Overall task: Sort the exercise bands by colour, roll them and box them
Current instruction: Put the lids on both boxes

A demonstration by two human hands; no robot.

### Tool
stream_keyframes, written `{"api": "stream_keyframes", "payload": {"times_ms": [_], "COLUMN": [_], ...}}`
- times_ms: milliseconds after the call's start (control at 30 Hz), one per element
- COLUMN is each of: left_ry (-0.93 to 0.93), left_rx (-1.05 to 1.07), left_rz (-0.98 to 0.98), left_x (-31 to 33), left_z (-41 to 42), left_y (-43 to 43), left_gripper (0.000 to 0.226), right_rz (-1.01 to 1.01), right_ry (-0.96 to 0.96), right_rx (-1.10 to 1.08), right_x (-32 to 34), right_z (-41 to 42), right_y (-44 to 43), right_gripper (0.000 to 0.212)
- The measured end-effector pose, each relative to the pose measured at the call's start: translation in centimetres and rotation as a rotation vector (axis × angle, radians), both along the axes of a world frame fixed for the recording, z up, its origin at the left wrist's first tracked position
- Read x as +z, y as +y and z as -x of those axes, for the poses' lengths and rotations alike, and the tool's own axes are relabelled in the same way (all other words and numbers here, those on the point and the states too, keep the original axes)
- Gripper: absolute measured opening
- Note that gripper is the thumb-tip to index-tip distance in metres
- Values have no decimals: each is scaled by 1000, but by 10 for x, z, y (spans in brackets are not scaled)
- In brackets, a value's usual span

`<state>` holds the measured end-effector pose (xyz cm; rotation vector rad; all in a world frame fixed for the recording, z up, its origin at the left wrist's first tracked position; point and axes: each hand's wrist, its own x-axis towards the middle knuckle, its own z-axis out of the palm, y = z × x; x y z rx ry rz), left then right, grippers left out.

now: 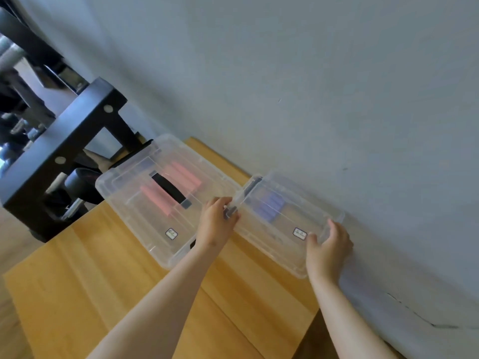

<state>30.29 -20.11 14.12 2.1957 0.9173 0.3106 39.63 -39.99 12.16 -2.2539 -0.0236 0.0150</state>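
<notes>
Left hand (216,221) fingers curl round the grey latch (230,212) of the right box (272,251); right hand (328,248) grips the box's opposite end, thumb on the lid. Blue bands (270,207) lie rolled inside; pink bands (178,177) sit in the lidded left box (134,218). Risk: a half-seated latch could let the lid spring, and pressing may shove the box into its neighbour or the wall (337,99).

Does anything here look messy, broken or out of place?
The boxes look tidy: pink rolls in the left box, blue rolls in the right box. The one oddity is a dark, crack-like line low on the wall, right of the table.
</notes>
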Motion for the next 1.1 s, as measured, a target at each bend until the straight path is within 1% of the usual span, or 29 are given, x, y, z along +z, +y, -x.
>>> {"api": "stream_keyframes", "payload": {"times_ms": [133,267,333,500,633,667,733,833,933,1100], "left_ry": [27,81,93,46,96,106,116,166,186,246], "left_rx": [-67,-124,-125,-100,-149,-160,-181,-246,-279,-333], "left_rz": [-50,-180,-211,-189,-186,-200,-207,-166,-220,-264], "left_x": [-10,-16,-17,-18,-23,-25,-27,-27,-27,-16], "left_z": [-37,-60,-66,-70,-72,-72,-74,-76,-75,-63], "left_y": [8,12,14,21,24,24,24,20,15,1], "left_gripper": [46,44,41,27,20,21,29,41,44,39], "right_rz": [8,4,5,23,3,-16,-70,-113,-115,-101], "right_ry": [-10,-56,-87,-160,-118,-104,-82,-60,-34,0], "right_rx": [-47,-62,-54,-49,-67,-56,-25,-16,-20,-25], "right_x": [-18,-31,-36,-43,-48,-48,-47,-46,-46,-47], "right_z": [-30,-46,-50,-52,-50,-49,-47,-45,-44,-36], "right_y": [5,4,3,-2,-12,-13,-14,-13,-13,-28], "right_gripper": [51,50,49,45,45,45,45,44,45,46]}}
